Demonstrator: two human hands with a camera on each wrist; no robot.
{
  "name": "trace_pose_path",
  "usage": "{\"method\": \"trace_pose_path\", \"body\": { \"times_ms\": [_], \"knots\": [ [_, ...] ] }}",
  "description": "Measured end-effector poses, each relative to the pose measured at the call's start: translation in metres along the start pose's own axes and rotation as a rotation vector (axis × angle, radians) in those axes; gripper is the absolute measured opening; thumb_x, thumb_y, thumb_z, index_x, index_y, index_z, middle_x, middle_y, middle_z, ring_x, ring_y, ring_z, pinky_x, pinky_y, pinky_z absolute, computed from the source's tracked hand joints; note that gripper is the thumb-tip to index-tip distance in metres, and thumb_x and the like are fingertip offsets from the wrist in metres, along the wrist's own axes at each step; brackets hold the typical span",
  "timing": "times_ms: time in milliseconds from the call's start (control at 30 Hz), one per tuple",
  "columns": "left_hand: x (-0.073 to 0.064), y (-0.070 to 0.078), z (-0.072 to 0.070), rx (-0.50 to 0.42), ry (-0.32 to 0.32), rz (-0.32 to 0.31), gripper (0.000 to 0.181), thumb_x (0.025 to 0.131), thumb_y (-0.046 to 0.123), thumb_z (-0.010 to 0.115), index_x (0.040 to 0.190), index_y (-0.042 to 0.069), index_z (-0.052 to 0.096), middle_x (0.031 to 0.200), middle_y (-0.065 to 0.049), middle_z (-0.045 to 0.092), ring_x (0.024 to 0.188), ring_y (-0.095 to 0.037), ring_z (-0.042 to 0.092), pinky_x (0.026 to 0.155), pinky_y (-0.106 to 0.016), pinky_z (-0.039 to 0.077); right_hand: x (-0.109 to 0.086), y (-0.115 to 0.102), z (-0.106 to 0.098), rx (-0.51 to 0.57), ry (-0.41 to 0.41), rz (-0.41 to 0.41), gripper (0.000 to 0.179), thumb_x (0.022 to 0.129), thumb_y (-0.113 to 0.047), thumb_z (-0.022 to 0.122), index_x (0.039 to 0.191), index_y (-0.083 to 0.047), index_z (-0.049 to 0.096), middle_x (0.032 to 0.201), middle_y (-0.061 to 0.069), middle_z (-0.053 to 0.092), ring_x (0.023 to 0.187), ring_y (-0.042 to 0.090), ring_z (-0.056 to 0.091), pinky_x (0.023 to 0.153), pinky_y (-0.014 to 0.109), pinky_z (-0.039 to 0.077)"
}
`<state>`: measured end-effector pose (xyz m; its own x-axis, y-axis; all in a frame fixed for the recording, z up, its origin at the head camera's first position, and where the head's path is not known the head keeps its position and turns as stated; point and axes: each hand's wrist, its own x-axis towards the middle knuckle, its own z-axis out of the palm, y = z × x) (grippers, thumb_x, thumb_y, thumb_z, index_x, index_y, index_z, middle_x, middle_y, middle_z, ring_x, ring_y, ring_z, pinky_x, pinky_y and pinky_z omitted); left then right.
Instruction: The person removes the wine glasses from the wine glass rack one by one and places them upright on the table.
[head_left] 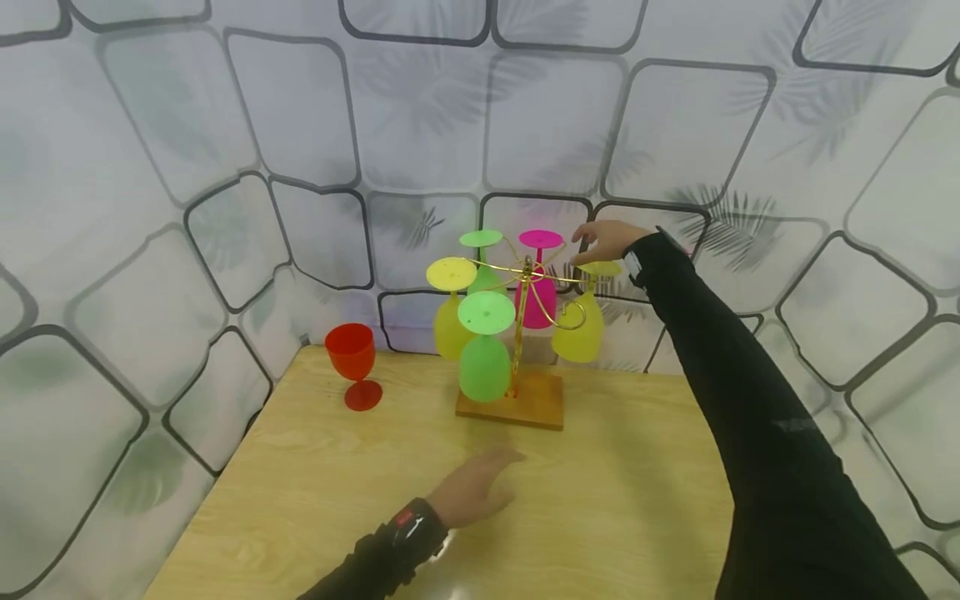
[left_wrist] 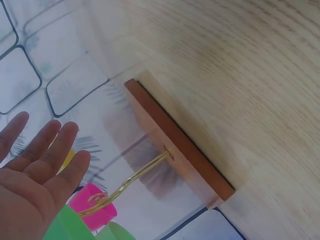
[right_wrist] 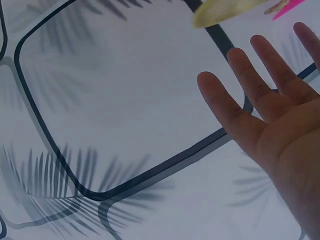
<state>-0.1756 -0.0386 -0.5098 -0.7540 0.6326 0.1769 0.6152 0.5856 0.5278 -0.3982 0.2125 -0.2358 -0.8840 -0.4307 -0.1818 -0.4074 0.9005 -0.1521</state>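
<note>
Upside-down plastic goblets hang by their feet from a gold wire rack [head_left: 519,333] on a wooden base [head_left: 542,400]. Among them are a green goblet [head_left: 483,371] in front, a pink goblet [head_left: 536,305] behind, a yellow goblet [head_left: 450,329] at left and another yellow goblet [head_left: 581,333] at right. My right hand [head_left: 609,240] is just above the right yellow goblet's foot; its fingers look straight and hold nothing in the right wrist view. In front of the base, my left hand [head_left: 476,487] hovers over the table, fingers extended and holding nothing.
A red goblet [head_left: 350,352] stands upright on the table at left, near the back edge. Behind the wooden table [head_left: 300,500] is a wall covering [head_left: 420,117] with a stone-outline and leaf pattern, which also runs along both sides.
</note>
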Motion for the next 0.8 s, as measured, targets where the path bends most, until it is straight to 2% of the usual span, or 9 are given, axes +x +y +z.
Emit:
{"method": "trace_pose_path", "body": {
  "times_ms": [133,367,567,800],
  "knots": [
    [-0.003,0.0,0.005,-0.017,0.005,-0.008,0.052,0.087,0.021,0.062,0.136,0.015,0.045,0.14,-0.009,0.049,0.128,-0.025,0.048,0.106,-0.042,0.043,0.002,0.006,0.008,0.041,-0.023,0.032,0.061,0.089,-0.036,0.057,0.137,-0.002,0.042,0.135,0.031,0.044,0.124,0.046,0.042,0.101,0.059,0.038],
    [-0.007,-0.003,0.008,-0.014,-0.029,-0.02,0.048,0.089,0.023,0.059,0.134,0.015,0.046,0.139,-0.007,0.049,0.128,-0.022,0.048,0.106,-0.04,0.043,0.01,0.019,0.022,0.089,-0.02,0.045,0.057,0.087,-0.036,0.061,0.133,-0.005,0.048,0.133,0.03,0.048,0.118,0.044,0.05,0.088,0.051,0.05],
    [-0.007,-0.004,0.007,-0.001,-0.036,-0.006,0.048,0.088,0.023,0.06,0.134,0.015,0.047,0.137,-0.007,0.051,0.126,-0.021,0.05,0.104,-0.038,0.045,0.008,0.024,0.024,0.059,0.03,0.03,0.049,0.087,-0.034,0.062,0.126,-0.005,0.056,0.127,0.029,0.054,0.118,0.043,0.05,0.097,0.057,0.043],
    [-0.006,-0.004,0.006,-0.001,-0.037,-0.002,0.045,0.089,0.022,0.059,0.132,0.016,0.048,0.134,-0.004,0.053,0.124,-0.02,0.051,0.104,-0.037,0.045,-0.006,0.018,0.014,0.041,0.044,0.007,0.047,0.087,-0.033,0.062,0.125,-0.005,0.057,0.126,0.029,0.055,0.117,0.045,0.05,0.096,0.058,0.043]
  ]
}}
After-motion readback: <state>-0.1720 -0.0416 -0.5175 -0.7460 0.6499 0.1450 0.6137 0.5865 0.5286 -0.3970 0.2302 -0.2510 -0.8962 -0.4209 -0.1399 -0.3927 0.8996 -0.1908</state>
